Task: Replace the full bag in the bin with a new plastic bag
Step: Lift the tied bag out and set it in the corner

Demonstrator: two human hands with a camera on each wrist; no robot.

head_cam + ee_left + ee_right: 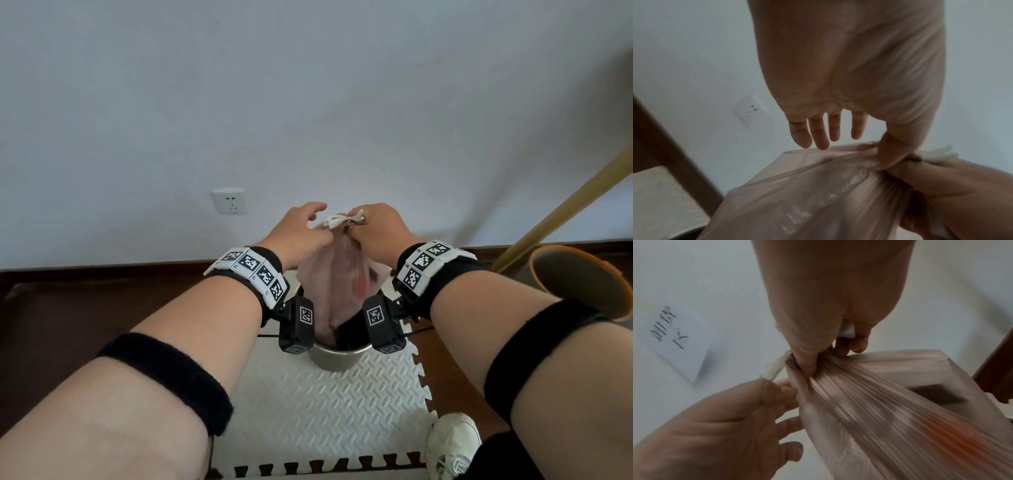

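A thin pinkish plastic bag [329,270] stands pulled up out of a round metal bin [337,356], its top gathered into a neck with a white drawstring [339,219]. My right hand [370,222] grips that neck and the string; in the right wrist view the thumb [805,365] pinches the pleated plastic [879,402]. My left hand [308,222] is beside the neck. Its fingers [822,129] are spread out straight, and only the thumb touches the gathered plastic [807,194]. Something orange-red shows through the bag's side.
The bin stands on a white foam mat [308,411] close to a white wall with a socket [228,201] and a dark skirting board [102,270]. At the right lean a wooden pole [565,212] and an orange-rimmed pan [582,281]. My white shoe [452,442] is at the mat's right edge.
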